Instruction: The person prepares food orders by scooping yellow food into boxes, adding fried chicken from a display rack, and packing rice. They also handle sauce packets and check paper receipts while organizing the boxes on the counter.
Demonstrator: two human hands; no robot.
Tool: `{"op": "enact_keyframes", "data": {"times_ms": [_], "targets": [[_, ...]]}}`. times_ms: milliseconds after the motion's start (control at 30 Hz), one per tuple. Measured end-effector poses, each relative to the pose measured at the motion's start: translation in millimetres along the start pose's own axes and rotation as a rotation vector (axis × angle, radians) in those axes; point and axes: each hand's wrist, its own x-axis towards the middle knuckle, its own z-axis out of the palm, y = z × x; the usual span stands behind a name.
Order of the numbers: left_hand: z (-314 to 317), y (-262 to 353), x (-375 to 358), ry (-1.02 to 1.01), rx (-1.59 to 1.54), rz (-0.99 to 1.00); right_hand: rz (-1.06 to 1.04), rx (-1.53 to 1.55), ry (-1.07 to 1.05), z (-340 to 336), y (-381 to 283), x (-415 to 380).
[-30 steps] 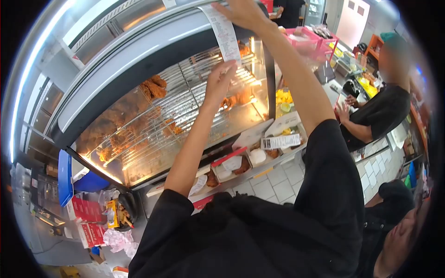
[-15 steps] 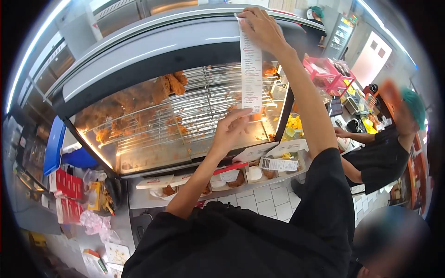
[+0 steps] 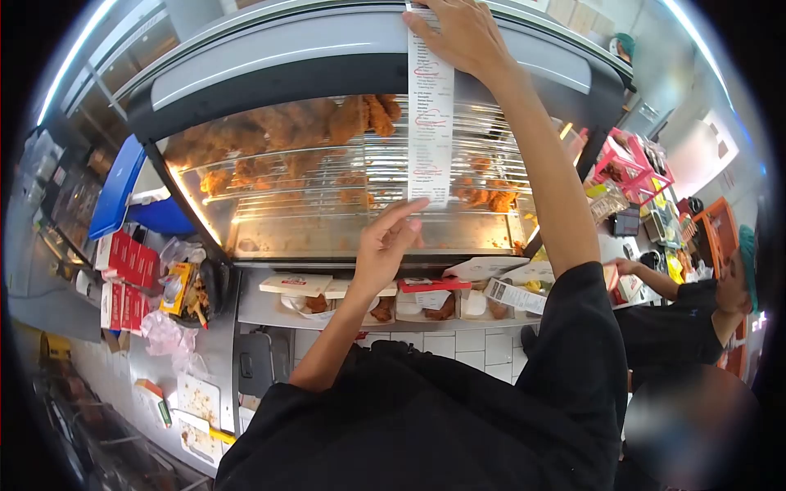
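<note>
A long paper receipt [image 3: 430, 123] with red pen marks hangs over the front glass of a heated display cabinet [image 3: 278, 86]. At the cabinet's top edge my right hand [image 3: 463, 37] holds the receipt's upper end, thumb across the paper. My left hand [image 3: 388, 245] is raised at the lower end, index finger stretched out with its tip right at the paper's bottom edge and the other fingers loosely bent. Behind the glass, fried chicken pieces [image 3: 299, 131] lie on wire racks.
Below the cabinet, a shelf carries open food boxes [image 3: 296, 284] and another printed slip [image 3: 516, 296]. To the left are red boxes [image 3: 127, 258], a blue lid [image 3: 119, 188] and a yellow-handled knife [image 3: 205, 425]. A co-worker [image 3: 688, 307] stands at the right-hand counter.
The view has shifted, bringing more of the left counter and the knife into sight. My hands stay at the two ends of the receipt, which hangs straight.
</note>
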Motion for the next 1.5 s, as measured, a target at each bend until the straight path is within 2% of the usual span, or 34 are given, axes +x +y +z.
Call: {"op": "enact_keyframes", "data": {"times_ms": [33, 100, 133, 200, 267, 300, 333, 367, 400, 433, 467, 500, 567, 633, 667, 700, 733, 800, 867, 933, 1000, 1067, 1133, 1167, 1233, 1300, 1333, 1400, 1433, 1467, 1500], "targets": [[-9, -1, -4, 0.014, 0.007, -0.002, -0.008, 0.014, 0.003, 1, -9, 8], [-27, 2, -10, 0.098, 0.073, -0.085, -0.158, 0.042, 0.164, 1, -28, 20], [-31, 7, -14, 0.165, 0.128, -0.074, -0.138, 0.043, 0.159, 2, -39, 26], [-51, -6, -16, 0.276, 0.24, -0.005, 0.244, 0.566, 0.061, -1, -63, 37], [-76, -14, -21, 0.339, 0.305, -0.046, 0.092, 0.311, 0.046, 42, -72, 49], [-73, 1, -22, 0.364, 0.36, -0.027, 0.114, 0.316, 0.034, 22, -83, 47], [-88, -10, -22, 0.403, 0.392, -0.008, 0.124, 0.212, 0.079, 32, -92, 55], [-104, -19, -24, 0.422, 0.389, -0.029, 0.092, 0.228, 0.169, 39, -99, 57], [-98, -15, -24, 0.472, 0.408, 0.028, 0.127, 0.27, 0.136, 38, -103, 61], [-106, -18, -27, 0.441, 0.436, 0.076, 0.138, 0.316, 0.037, 29, -102, 59], [-114, -28, -28, 0.459, 0.427, 0.115, 0.154, 0.351, 0.074, 32, -102, 59], [-113, -22, -30, 0.483, 0.492, 0.057, 0.176, 0.324, 0.305, 33, -105, 53], [-106, -18, -35, 0.54, 0.527, 0.119, 0.131, 0.379, 0.603, 24, -101, 25], [-114, -9, -46, 0.499, 0.589, 0.078, 0.106, 0.599, 0.836, 6, -90, -28], [-117, -6, -54, 0.498, 0.65, 0.047, 0.202, 0.545, 0.879, -6, -81, -73], [-116, -5, -60, 0.482, 0.584, 0.075, 0.208, 0.533, 0.979, -15, -66, -115], [-114, -6, -66, 0.475, 0.513, 0.105, 0.442, 0.345, 0.995, -4, -48, -173], [-117, -17, -83, 0.517, 0.511, 0.139, 0.925, -0.004, 0.896, 19, -13, -289], [-119, -22, -97, 0.542, 0.514, 0.139, 1.284, 0.319, 1.141, 19, 32, -353], [-113, -14, -96, 0.529, 0.472, 0.11, 1.312, 0.439, 1.035, 46, 77, -418], [-107, -3, -86, 0.508, 0.536, 0.143, 1.374, 0.401, 0.314, 75, 102, -449], [-98, 1, -72, 0.498, 0.615, 0.175, 1.053, 0.418, -0.02, 112, 126, -458], [-94, 5, -58, 0.481, 0.666, 0.207, 0.886, 0.37, -0.188, 158, 139, -466], [-90, 7, -53, 0.454, 0.711, 0.231, 0.882, 0.385, -0.181, 171, 142, -463], [-75, 8, -49, 0.482, 0.725, 0.222, 0.958, 0.523, -0.352, 189, 147, -451], [-58, 7, -46, 0.528, 0.754, 0.2, 0.913, 0.348, -0.633, 191, 148, -438], [-45, 7, -46, 0.527, 0.787, 0.194, 0.926, 0.344, -0.574, 186, 145, -433], [-42, -3, -52, 0.435, 0.804, 0.204, 0.903, 0.192, -0.647, 213, 149, -455], [-33, -4, -54, 0.385, 0.848, 0.176, 0.87, 0.143, -0.442, 231, 147, -472], [-49, -25, -74, 0.44, 0.862, 0.183, 1.063, 0.554, -0.319, 230, 151, -482], [-64, -42, -90, 0.494, 0.889, 0.186, 0.872, 0.284, -0.269, 222, 149, -485]]}}
